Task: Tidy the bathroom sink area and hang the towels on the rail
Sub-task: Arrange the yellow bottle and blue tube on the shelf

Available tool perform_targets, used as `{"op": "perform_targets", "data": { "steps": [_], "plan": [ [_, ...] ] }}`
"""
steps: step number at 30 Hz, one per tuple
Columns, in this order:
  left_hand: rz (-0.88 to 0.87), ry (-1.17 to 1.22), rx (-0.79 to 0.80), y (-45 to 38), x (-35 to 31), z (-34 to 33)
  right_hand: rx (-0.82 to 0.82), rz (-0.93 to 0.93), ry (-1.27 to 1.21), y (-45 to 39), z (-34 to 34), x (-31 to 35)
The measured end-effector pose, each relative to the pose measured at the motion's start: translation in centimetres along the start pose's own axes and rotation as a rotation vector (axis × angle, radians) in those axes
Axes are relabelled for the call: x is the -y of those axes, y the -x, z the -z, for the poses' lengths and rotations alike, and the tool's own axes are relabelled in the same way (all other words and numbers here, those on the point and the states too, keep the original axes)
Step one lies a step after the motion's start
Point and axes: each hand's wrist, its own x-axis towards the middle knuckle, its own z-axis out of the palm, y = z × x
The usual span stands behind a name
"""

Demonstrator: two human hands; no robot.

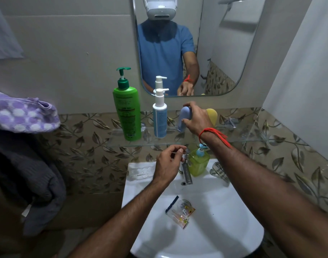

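Right hand (194,119) wraps the blue bottle (184,118), upright on the glass shelf (234,139): light, smooth plastic, best gripped mid-body. Left hand (168,162) pinches something thin, unclear what. Towels (23,146) heaped at left, soft, unhung.

Single head view, wide-angle, looking forward and steeply down over the sink (224,220), which fills the near lower centre. It faces the far tiled wall square on, with the glass shelf (178,141) at mid-height and the mirror (215,53) above, where the headset (160,6) shows in reflection. Close range: both forearms enter from the near edge, the towels (23,127) hang at the left edge, and straight lines bow toward the frame edges.
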Motion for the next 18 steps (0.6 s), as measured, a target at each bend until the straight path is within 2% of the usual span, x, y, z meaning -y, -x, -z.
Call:
{"op": "perform_targets", "data": {
  "steps": [6, 11, 18],
  "plan": [
    [-0.011, -0.003, -0.006, 0.0, 0.0, 0.5, -0.007, 0.063, 0.031, 0.6, -1.4, -0.4],
    [-0.012, -0.002, -0.014, 0.1, 0.0, 0.8, -0.065, 0.029, -0.023, 0.8, -1.9, -0.9],
    [-0.018, -0.015, -0.009, 0.3, 0.1, 0.6, -0.048, 0.016, -0.047, 0.9, -2.3, -1.3]
  ]
}}
